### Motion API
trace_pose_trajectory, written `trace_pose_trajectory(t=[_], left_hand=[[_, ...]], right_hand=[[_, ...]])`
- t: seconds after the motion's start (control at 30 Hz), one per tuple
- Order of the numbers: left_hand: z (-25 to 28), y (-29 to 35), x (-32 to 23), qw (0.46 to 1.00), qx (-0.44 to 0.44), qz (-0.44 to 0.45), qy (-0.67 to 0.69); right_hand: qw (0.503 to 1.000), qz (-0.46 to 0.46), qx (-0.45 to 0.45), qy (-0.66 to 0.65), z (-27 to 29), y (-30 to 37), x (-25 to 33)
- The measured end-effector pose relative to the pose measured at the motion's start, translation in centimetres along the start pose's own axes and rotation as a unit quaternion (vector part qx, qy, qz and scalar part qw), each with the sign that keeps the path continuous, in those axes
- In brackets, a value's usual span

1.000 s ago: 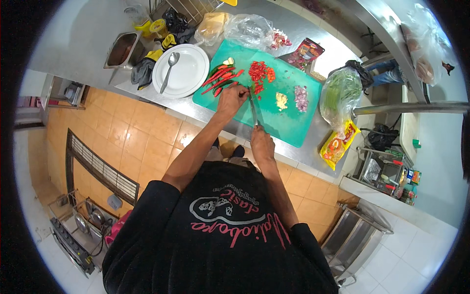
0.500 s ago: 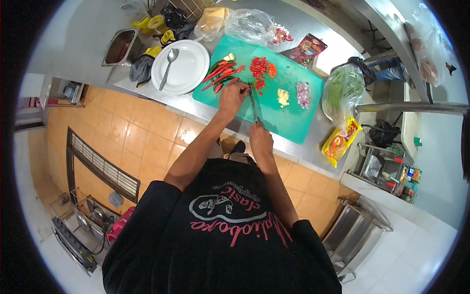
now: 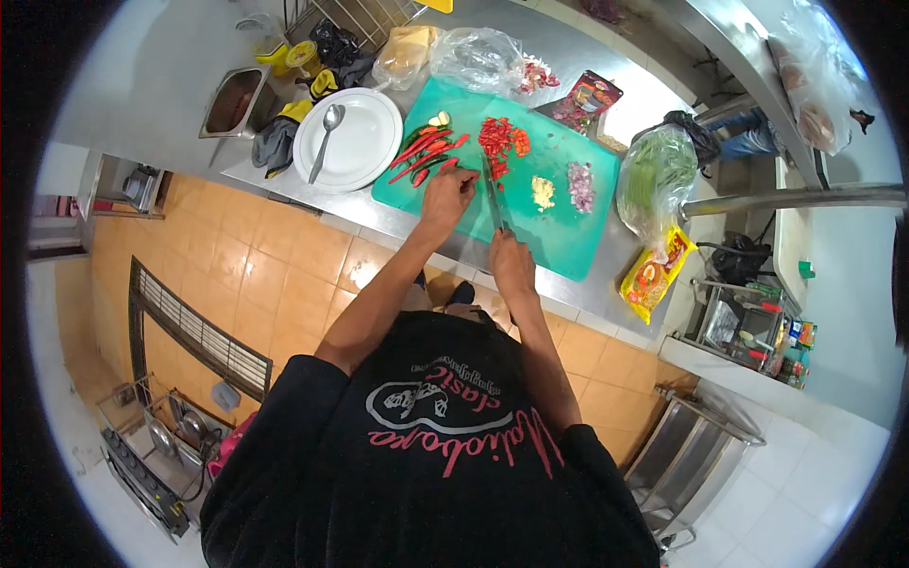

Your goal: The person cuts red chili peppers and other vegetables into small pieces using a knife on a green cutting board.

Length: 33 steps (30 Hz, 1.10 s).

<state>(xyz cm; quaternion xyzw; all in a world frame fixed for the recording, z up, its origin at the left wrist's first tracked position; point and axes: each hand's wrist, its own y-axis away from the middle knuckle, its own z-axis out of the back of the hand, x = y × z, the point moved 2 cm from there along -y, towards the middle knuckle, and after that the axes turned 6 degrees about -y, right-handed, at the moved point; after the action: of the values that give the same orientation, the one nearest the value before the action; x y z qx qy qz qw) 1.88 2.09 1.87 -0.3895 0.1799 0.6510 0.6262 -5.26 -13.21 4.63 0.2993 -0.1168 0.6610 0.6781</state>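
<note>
My right hand (image 3: 512, 261) grips a knife (image 3: 494, 201) by its handle, the blade reaching away across the green cutting board (image 3: 568, 241). Its tip meets the near edge of a pile of chopped red chili (image 3: 495, 135). Left of the blade and apart from it, my left hand (image 3: 449, 196) is closed with fingers curled together; what they hold, if anything, is hidden. Just beyond that hand lie whole red and dark chilies (image 3: 428, 151), with peeled garlic cloves (image 3: 439, 119) at their far end. Minced garlic (image 3: 543, 192) and chopped shallot (image 3: 580, 186) form small heaps on the right.
A white plate (image 3: 365, 156) bearing a spoon (image 3: 327, 137) stands left of the board. Clear plastic bags (image 3: 476, 59) lie behind it. At right are a bag of green vegetables (image 3: 658, 175) and a yellow packet (image 3: 655, 284). A metal pole (image 3: 795, 200) crosses at right.
My left hand has drawn back slightly left, away from the blade. The knife tip has shifted a little farther away, toward the chopped chili, with my right hand still on the handle.
</note>
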Motion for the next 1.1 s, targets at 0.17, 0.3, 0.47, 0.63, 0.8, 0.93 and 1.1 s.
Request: trace_pose_trajectory(t=[0.17, 0.3, 0.47, 0.63, 0.8, 0.93, 1.1], left_hand=[[-0.4, 0.1, 0.6, 0.997, -0.009, 0.027, 0.071], [-0.6, -0.3, 0.7, 0.995, -0.021, 0.008, 0.097], [-0.8, -0.6, 0.7, 0.994, -0.024, 0.009, 0.110], [-0.6, -0.9, 0.4, 0.996, -0.007, 0.016, 0.088], [-0.6, -0.8, 0.5, 0.996, -0.005, 0.018, 0.087], [-0.7, -0.9, 0.6, 0.996, -0.008, 0.017, 0.090], [-1.0, -0.7, 0.7, 0.995, 0.003, 0.049, 0.092]], right_hand=[[0.999, 0.015, -0.017, -0.027, 0.5, 0.0, -0.6], [0.997, 0.036, -0.045, -0.055, 0.4, 0.7, -0.6], [1.000, 0.011, -0.008, -0.019, -0.3, 1.4, -0.3], [1.000, -0.008, 0.015, -0.021, -0.4, 1.7, -0.4], [1.000, 0.002, 0.003, 0.001, -0.7, 1.8, -0.2], [1.000, -0.003, 0.002, 0.013, -1.0, 1.6, -0.3], [0.999, -0.016, 0.009, 0.026, -1.3, 1.9, -0.1]])
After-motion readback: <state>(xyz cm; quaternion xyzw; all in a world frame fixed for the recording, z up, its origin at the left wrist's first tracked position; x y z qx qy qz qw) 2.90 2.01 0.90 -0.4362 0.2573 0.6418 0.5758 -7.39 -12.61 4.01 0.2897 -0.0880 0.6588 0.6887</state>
